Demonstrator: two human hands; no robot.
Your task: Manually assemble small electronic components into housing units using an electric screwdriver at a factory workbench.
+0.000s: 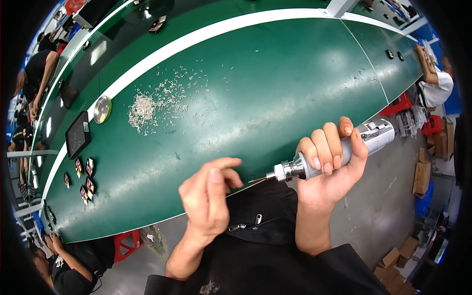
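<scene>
My right hand (330,160) is wrapped round a silver-grey electric screwdriver (376,135). The tool lies slantwise over the front edge of the green table, its thin bit (258,180) pointing left. Close to the tip of that bit is my left hand (209,196), its fingers loosely bent and apart, with nothing visible in them. A gap separates this hand from the bit. Farther off on the table, a heap of tiny silvery pieces (142,111), too small to name surely, spreads out toward the right.
Left of the heap stand a round yellow-rimmed dish (102,109) and a black flat tray (78,135). Several small black parts with coloured labels (89,167) lie at the left. A white strip (211,33) runs along the table's far side. Other people sit around the table.
</scene>
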